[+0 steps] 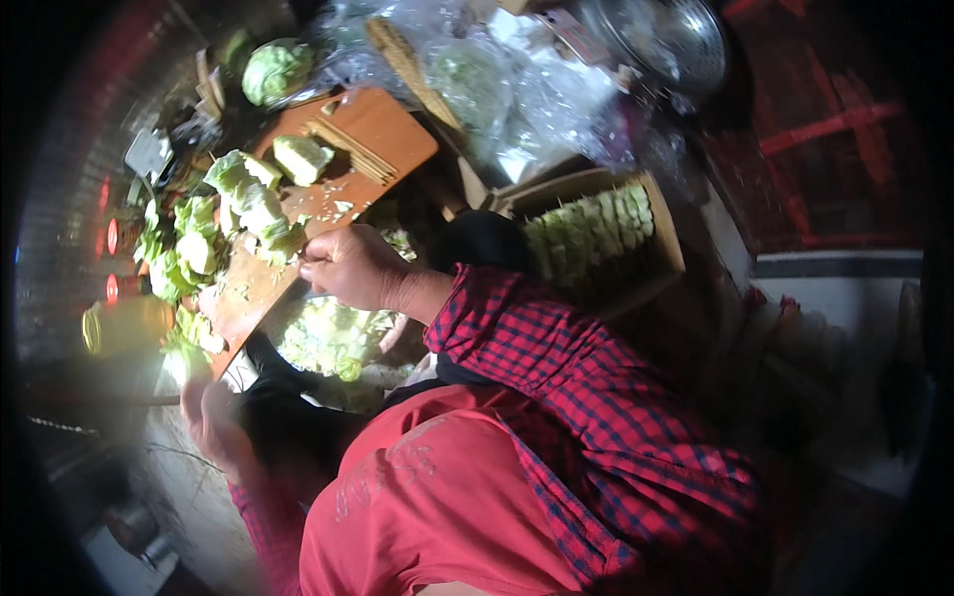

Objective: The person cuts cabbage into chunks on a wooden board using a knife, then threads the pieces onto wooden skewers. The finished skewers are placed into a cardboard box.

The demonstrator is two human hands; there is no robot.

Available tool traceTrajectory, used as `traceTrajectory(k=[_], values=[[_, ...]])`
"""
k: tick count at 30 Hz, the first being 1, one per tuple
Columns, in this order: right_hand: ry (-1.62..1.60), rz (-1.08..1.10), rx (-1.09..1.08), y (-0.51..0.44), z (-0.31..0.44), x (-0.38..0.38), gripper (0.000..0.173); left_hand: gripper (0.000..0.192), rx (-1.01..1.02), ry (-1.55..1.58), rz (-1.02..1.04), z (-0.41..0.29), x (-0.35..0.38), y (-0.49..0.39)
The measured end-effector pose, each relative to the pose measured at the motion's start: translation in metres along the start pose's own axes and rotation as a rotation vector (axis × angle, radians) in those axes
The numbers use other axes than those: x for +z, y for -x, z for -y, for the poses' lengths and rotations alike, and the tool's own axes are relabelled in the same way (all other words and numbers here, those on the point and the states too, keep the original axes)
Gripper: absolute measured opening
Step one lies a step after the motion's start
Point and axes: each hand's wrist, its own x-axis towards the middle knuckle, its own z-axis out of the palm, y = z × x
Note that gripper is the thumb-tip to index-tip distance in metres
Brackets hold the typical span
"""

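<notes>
My right hand (350,267) is at the near edge of a wooden cutting board (406,138), fingers curled together beside a loose piece of cabbage (257,216). Whether something thin is pinched in it cannot be seen. My left hand (216,428), blurred, is off the board's lower left end, close to a pale green leaf (186,356); its grip is unclear. More cut cabbage (195,249) is heaped along the far side of the board. A cut cabbage chunk (298,160) lies beside a bundle of thin wooden sticks (358,158).
Below the board is a container of cut cabbage leaves (335,335). A cardboard box (674,246) holds rows of cabbage pieces (596,220). Plastic bags (536,89), a whole cabbage (277,71), a metal strainer (671,37) and a yellowish jar (130,324) stand around.
</notes>
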Motion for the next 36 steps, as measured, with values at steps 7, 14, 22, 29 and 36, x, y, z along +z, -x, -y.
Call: traceTrajectory(k=[7,14,22,29,36], values=[[-0.435,-0.112,0.079,0.058,0.006,-0.058,0.016,0.023,0.096,-0.166,-0.039,0.044,-0.054,0.053],[-0.302,-0.337,0.048,0.113,-0.006,-0.115,0.017,0.019,0.326,-0.43,0.023,0.057,-0.047,0.052],[-0.054,-0.8,0.348,0.235,-0.196,-0.169,0.019,0.014,0.495,-0.666,0.076,0.04,-0.032,0.055],[0.107,-0.782,0.673,0.326,-0.294,-0.21,0.019,0.014,0.478,-0.719,0.08,0.035,-0.038,0.057],[0.65,-0.661,0.466,0.304,-0.308,-0.229,0.018,0.014,0.454,-0.693,0.062,0.033,-0.035,0.059]])
